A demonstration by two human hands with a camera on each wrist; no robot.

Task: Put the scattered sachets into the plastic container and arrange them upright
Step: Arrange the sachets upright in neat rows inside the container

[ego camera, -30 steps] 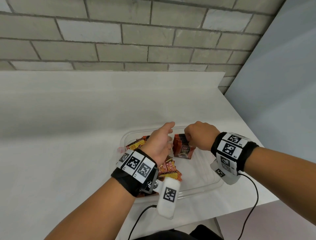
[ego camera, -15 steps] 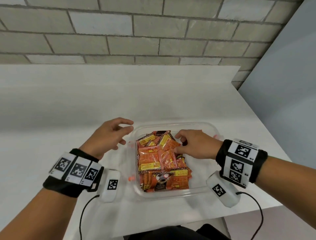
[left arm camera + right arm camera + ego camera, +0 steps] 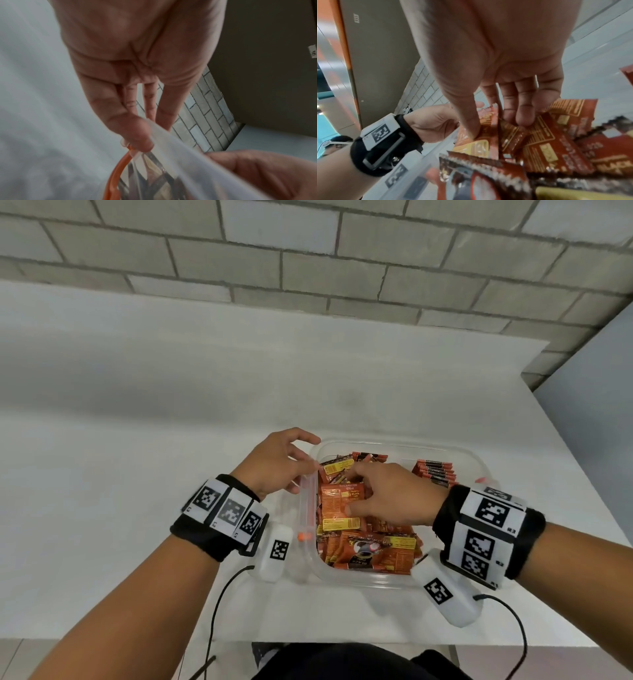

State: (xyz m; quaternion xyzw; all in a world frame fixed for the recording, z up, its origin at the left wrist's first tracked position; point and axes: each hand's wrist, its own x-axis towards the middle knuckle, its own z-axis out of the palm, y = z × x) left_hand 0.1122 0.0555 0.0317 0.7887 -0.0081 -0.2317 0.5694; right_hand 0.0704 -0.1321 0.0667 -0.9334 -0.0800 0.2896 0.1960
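A clear plastic container sits on the white table close to me. Orange and brown sachets lie in a loose heap across its left and middle. A short row of sachets stands upright at its far right end. My left hand rests against the container's left rim; in the left wrist view one fingertip presses the rim while the other fingers stay straight. My right hand reaches into the heap, thumb and fingers pinching an orange sachet; the right wrist view shows that pinch.
The white table runs back to a grey brick wall. A grey panel stands at the right, close to the table's right edge. Black cables hang from both wrist cameras over the front edge.
Both hands left the upright row. The left hand swung out to the left and now touches the container's left rim. The right hand moved left over the heap and pinched a sachet.
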